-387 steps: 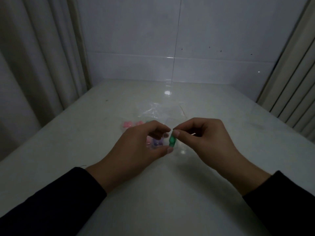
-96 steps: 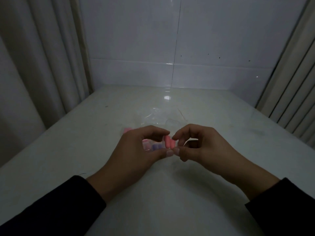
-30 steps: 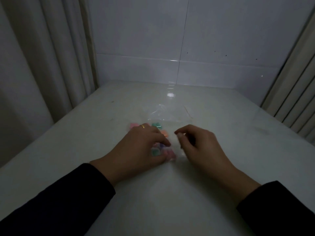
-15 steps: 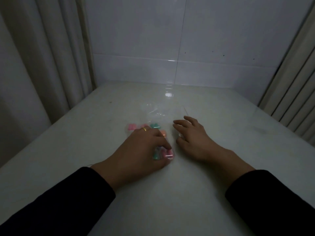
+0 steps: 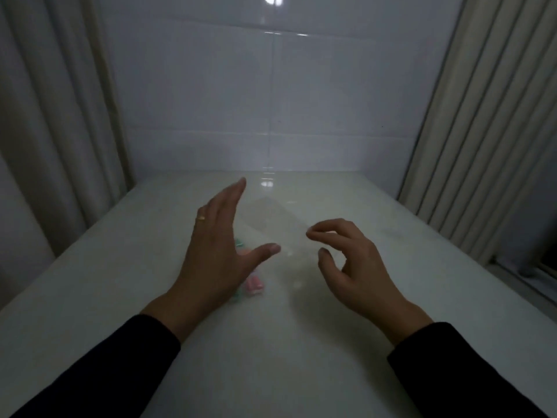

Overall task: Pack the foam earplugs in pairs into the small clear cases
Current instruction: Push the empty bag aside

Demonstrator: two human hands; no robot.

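My left hand (image 5: 215,248) is raised above the white table (image 5: 271,342) with straight fingers and the thumb spread; it holds nothing. Under it lie small clear cases with foam earplugs: a pink pair (image 5: 254,284) shows by the thumb's base, and a green one (image 5: 239,242) peeks out beside the palm. Most of the cases are hidden by the hand. My right hand (image 5: 352,267) hovers to the right, fingers loosely curled and holding nothing.
A clear plastic bag (image 5: 271,218) lies flat on the table beyond the hands. A tiled wall closes the back. Curtains hang on the left (image 5: 54,116) and right (image 5: 482,116) sides of the table.
Both hands have lifted off the table and let go of the cases. The left hand's fingers have straightened. The camera has tilted upward.
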